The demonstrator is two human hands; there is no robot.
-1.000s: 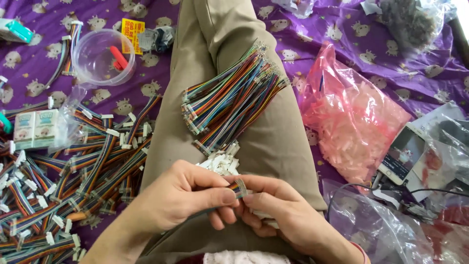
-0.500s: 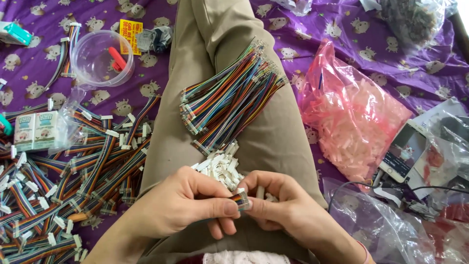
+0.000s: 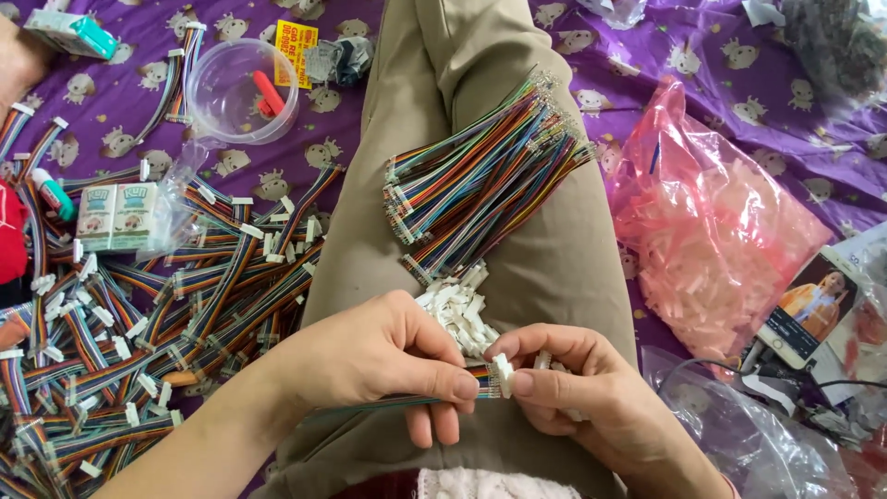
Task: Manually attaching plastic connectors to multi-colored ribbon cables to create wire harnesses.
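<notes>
Left hand point(image 3: 388, 356) pinches a thin multicoloured ribbon cable point(image 3: 397, 403) between thumb and forefinger, close to its end; the cable runs back left under the palm. Right hand point(image 3: 582, 393) grips a small white plastic connector housing point(image 3: 504, 374) with thumb and forefinger, right at the cable's tip. Housing and wire ends touch; whether the pins are seated can't be made out, fingers cover the joint.

Both hands sit over the person's lap, on khaki trousers point(image 3: 564, 268). Just above the hands, a small heap of loose white plastic housings point(image 3: 457, 310) lies on the thigh. Further up the leg, a bundle of rainbow-coloured wire sets with bare metal-tipped ends point(image 3: 480, 180) lies diagonally.

Left of the leg: a big pile of finished ribbon cables with white plugs point(image 3: 139, 323) spread on a purple printed cloth point(image 3: 721, 83). Above it, a clear round plastic tub point(image 3: 242, 90) with a red item inside, and a small clear-wrapped pair of white cartons point(image 3: 115, 217).

Right of the leg: a pink translucent plastic bag of white parts point(image 3: 711, 240), with a smartphone point(image 3: 808, 310) just beside its lower right edge.
</notes>
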